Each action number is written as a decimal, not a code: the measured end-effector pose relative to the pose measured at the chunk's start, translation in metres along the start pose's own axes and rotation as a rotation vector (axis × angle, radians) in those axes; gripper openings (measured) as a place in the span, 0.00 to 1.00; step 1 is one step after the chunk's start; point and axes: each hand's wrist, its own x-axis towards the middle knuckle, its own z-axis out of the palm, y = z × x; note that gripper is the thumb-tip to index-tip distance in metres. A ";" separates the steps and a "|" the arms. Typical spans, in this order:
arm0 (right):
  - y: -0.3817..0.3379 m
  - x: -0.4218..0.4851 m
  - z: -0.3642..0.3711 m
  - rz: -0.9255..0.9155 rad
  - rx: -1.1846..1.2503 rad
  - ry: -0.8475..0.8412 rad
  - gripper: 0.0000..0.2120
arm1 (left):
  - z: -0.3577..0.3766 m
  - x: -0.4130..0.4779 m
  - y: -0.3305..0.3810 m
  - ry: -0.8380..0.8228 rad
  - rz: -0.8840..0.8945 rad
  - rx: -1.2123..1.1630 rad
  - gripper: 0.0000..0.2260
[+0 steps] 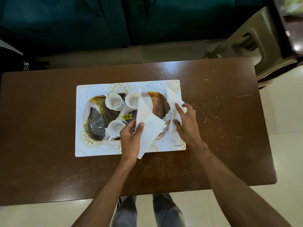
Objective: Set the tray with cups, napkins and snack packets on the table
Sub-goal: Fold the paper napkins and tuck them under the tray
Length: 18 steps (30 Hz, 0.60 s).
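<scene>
An oval tray (96,118) with gold and grey leaf patterns lies on a white floral placemat (91,149). Three white cups stand on it: one at the back left (113,101), one at the back middle (133,100), one at the front (115,128). My left hand (131,136) pinches a white napkin (149,126) that drapes over the tray's right half. My right hand (185,122) grips a second white napkin (173,100) at the tray's right edge. No snack packets are in view.
The placemat sits mid-way on a brown wooden table (221,136). A dark green sofa (82,22) runs along the far side. A plastic chair (250,45) stands at the back right corner. A yellow price sticker (127,117) is on the tray.
</scene>
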 end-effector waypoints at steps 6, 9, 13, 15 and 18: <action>0.005 -0.003 0.009 -0.001 -0.156 -0.033 0.32 | 0.003 0.000 0.000 0.009 0.002 -0.003 0.10; 0.000 0.005 0.010 -0.036 -0.124 -0.052 0.31 | 0.005 0.000 0.000 0.003 0.000 0.000 0.09; 0.001 0.004 0.008 0.013 -0.089 0.013 0.32 | 0.005 -0.002 0.001 0.003 0.005 0.001 0.10; 0.003 0.001 0.008 0.038 -0.084 0.016 0.31 | 0.003 -0.001 -0.001 0.010 -0.002 -0.011 0.09; 0.003 -0.004 0.012 0.039 -0.101 -0.033 0.32 | 0.002 -0.001 -0.002 0.022 -0.008 -0.014 0.09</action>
